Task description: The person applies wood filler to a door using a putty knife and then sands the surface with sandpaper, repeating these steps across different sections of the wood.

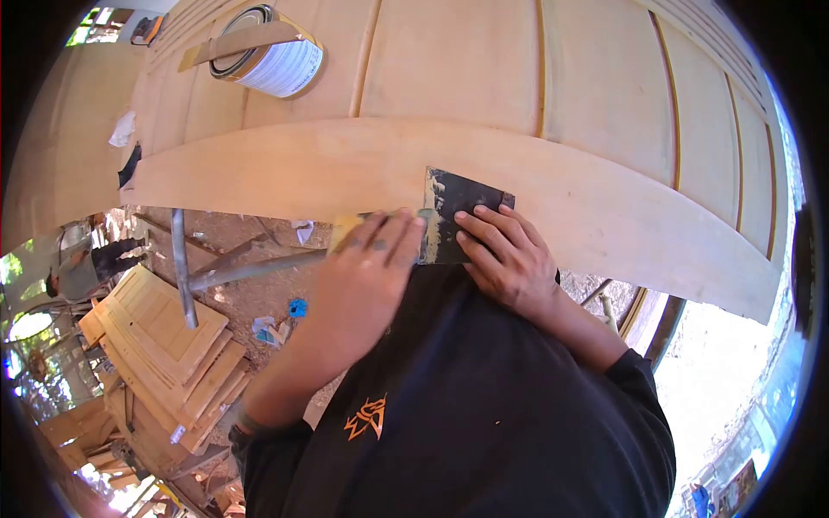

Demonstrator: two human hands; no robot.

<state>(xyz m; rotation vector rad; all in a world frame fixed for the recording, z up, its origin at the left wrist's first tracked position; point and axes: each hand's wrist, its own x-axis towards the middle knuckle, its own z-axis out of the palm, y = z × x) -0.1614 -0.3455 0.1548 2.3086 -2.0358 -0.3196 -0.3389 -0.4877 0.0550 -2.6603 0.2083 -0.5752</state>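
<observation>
My right hand point(511, 255) grips a dark, square putty board point(453, 194), its fingers lying across the top face. Pale filler is smeared along the board's left edge. Close by on the left, my left hand point(376, 250) is closed on a flat scraper point(347, 228), which looks yellowish and is blurred by motion. The scraper's far end meets the smeared edge of the board. Both hands are in front of my body, over the near rail of a large wooden door panel point(294, 168). My thumbs are mostly hidden.
A tin point(289, 69) stands on the panel at upper left, a wooden stick point(250, 41) across its top. Stacked wooden doors point(164, 324) lie at lower left, beyond a metal leg point(180, 268). Another person point(82, 268) is at far left. A blue scrap point(298, 307) lies on the ground.
</observation>
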